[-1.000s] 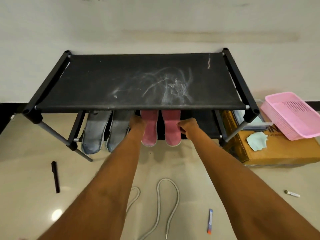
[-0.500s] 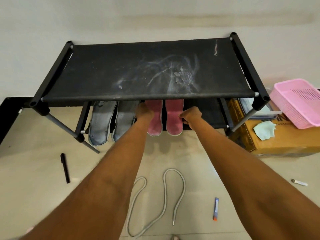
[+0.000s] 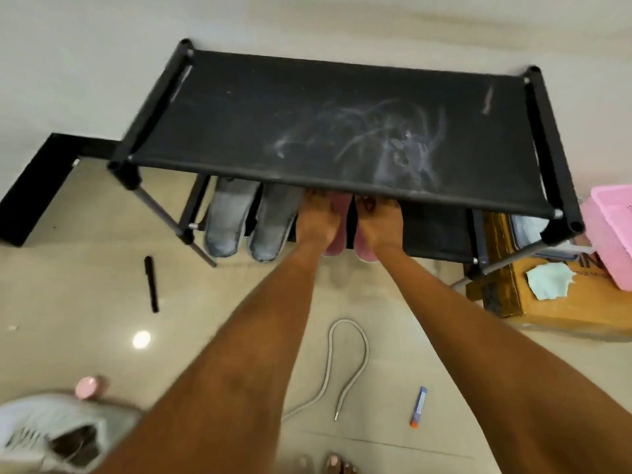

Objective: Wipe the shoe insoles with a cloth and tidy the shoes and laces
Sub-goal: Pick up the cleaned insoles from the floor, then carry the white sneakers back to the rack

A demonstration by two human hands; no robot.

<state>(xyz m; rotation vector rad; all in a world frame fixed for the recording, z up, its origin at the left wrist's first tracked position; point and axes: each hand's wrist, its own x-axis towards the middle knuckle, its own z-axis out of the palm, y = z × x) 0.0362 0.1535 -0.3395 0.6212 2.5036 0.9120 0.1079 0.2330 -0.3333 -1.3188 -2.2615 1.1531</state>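
Two pink insoles lie side by side on the lower shelf of a black shoe rack (image 3: 342,189). My left hand (image 3: 316,224) rests flat on the left pink insole (image 3: 333,248). My right hand (image 3: 378,227) rests flat on the right pink insole (image 3: 363,253). The fingertips of both reach just under the dusty top shelf. Two grey insoles (image 3: 229,220) (image 3: 275,225) lie to their left on the same shelf. A grey shoelace (image 3: 347,354) loops on the floor between my forearms. A white shoe (image 3: 51,436) is at the bottom left. A pale green cloth (image 3: 549,280) lies on a cardboard box.
The cardboard box (image 3: 564,314) and a pink basket (image 3: 612,234) stand right of the rack. A black pen (image 3: 151,283), a blue and orange pen (image 3: 419,407) and a pink cap (image 3: 87,388) lie on the tiled floor. Toes (image 3: 335,465) show at the bottom edge.
Both hands have moved from the insoles' outer edges onto their tops, closer together. The view has tilted, bringing the white shoe and the pink cap into sight.
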